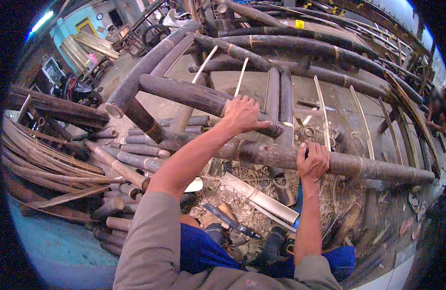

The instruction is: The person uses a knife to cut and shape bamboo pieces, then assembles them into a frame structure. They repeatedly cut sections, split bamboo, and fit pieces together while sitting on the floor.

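Note:
My left hand (242, 115) is closed round the near end of a short dark bamboo pole (184, 93), which lies across a bamboo frame. The pole's far end meets the frame's thick left-hand post (148, 70). My right hand (313, 162) is a closed fist resting on the frame's long near bamboo rail (382, 169). A small dark end pokes out between its thumb and fingers; the rest is hidden in the palm. Two upright short bamboo pieces (279, 96) stand beside my left hand. Pale thin bamboo strips (322, 111) run across the frame to the right.
Bamboo shavings, a split bamboo piece (259, 195) and a dark long tool (230, 220) lie below my arms. Cut bamboo lengths (141, 157) are piled at left, beside bent strips (49, 154). Long curved poles (324, 46) fill the back. Another person (438, 108) is at far right.

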`<action>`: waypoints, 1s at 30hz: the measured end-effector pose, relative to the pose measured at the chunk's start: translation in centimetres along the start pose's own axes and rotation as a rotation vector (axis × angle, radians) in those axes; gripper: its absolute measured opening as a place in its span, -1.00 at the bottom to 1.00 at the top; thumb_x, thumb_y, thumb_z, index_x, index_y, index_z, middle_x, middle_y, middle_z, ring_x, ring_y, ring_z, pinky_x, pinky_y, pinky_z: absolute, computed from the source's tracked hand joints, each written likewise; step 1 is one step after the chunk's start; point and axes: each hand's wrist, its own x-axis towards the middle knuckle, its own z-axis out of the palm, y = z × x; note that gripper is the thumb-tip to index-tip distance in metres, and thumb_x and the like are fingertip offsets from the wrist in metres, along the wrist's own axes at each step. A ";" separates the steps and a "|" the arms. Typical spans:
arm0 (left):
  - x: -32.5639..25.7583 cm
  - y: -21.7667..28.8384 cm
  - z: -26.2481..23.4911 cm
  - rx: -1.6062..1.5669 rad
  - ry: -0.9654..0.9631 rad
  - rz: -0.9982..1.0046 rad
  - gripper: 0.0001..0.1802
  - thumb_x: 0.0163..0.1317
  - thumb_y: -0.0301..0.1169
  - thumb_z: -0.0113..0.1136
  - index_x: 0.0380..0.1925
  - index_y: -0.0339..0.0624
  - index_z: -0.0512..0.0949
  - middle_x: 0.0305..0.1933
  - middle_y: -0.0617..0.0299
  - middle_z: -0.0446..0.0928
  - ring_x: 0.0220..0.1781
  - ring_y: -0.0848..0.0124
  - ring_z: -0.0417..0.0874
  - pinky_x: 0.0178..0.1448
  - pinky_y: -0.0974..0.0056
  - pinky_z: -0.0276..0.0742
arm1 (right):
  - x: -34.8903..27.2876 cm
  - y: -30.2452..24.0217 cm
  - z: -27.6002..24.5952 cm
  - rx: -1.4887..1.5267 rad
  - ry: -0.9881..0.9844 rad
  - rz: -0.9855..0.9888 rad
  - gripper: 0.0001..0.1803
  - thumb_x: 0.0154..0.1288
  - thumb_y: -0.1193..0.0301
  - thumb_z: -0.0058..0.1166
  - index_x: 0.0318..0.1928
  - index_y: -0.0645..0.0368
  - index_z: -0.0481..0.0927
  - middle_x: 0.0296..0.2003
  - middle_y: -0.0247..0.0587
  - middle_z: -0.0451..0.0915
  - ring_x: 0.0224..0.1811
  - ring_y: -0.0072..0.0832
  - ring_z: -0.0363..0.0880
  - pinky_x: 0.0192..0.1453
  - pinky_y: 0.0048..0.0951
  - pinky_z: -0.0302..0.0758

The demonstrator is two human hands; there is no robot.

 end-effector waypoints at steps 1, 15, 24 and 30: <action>-0.1 0.1 -0.5 -0.023 -0.042 -0.009 -0.05 0.17 0.49 -0.04 -0.23 -0.33 0.70 -0.10 -0.06 0.68 0.09 0.10 0.65 0.21 0.05 0.49 | 0.0 0.0 0.1 0.012 0.013 -0.006 -0.79 0.24 0.29 0.12 -0.20 0.12 0.67 -0.31 -0.18 0.63 -0.16 -0.16 0.57 -0.01 -0.12 0.47; -1.1 2.6 4.0 -0.078 0.469 0.167 -0.38 0.15 0.13 0.28 -0.01 -0.15 0.60 0.02 0.17 0.63 0.12 0.22 0.61 0.31 0.04 0.41 | 0.2 0.7 0.7 0.090 0.061 0.012 -0.80 0.24 0.32 0.14 -0.20 0.13 0.67 -0.29 -0.19 0.66 -0.18 -0.17 0.59 0.03 -0.10 0.49; -0.8 2.7 3.7 -0.163 0.445 0.213 -0.60 0.03 -0.05 0.45 -0.17 0.02 0.69 -0.05 0.34 0.67 0.00 0.34 0.69 0.10 0.16 0.49 | -1.9 1.9 1.3 0.144 0.137 0.060 -0.79 0.33 0.36 0.06 -0.25 0.18 0.71 -0.29 -0.09 0.71 -0.19 -0.11 0.67 0.06 0.05 0.52; -0.4 2.6 4.0 -0.274 0.460 0.337 -0.69 -0.01 -0.14 0.50 -0.32 -0.01 0.68 -0.10 0.33 0.68 -0.03 0.35 0.70 0.04 0.20 0.51 | -2.6 3.2 0.6 0.255 0.138 0.004 -0.67 0.48 0.37 -0.14 -0.24 0.28 0.68 -0.32 -0.10 0.70 -0.24 -0.12 0.67 0.02 0.10 0.54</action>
